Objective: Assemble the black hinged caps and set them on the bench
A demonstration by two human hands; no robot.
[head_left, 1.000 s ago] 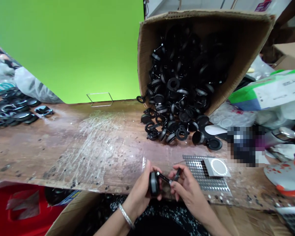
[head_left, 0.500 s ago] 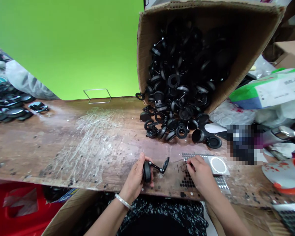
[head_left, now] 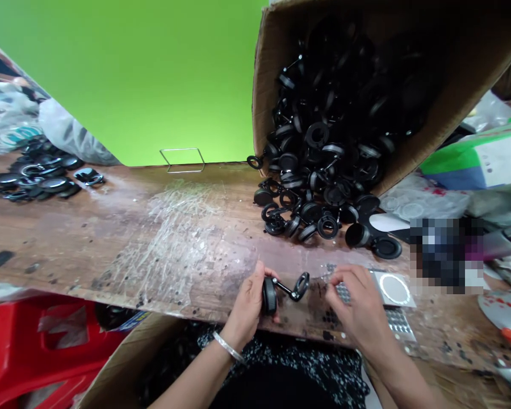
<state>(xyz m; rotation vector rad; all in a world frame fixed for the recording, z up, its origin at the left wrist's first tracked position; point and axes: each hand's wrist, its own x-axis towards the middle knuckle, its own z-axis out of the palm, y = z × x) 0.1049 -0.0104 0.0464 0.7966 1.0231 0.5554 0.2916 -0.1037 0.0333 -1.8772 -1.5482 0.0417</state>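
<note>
My left hand (head_left: 252,301) grips a black jointed holder (head_left: 269,296) by its thick round ribbed base. From that base a short arm reaches right to a tilted black ring (head_left: 301,286). My right hand (head_left: 357,304) hovers over a sheet of small round dots (head_left: 400,322), thumb and forefinger pinched together; whatever sits between the fingertips is too small to make out. A white card with a pale ring (head_left: 394,288) lies just right of that hand, on the sheet.
A cardboard box (head_left: 259,85) on its side spills many similar black holders (head_left: 327,226) onto the wooden bench (head_left: 221,244). Behind stands a green panel (head_left: 153,85). Black round parts (head_left: 53,184) are piled at far left. A red plastic stool (head_left: 29,346) is below the bench edge.
The whole view has shifted, so most things appear further right. The held holder's ring is turned more towards me. My right hand's fingers stay pinched, slightly lifted from the dot sheet.
</note>
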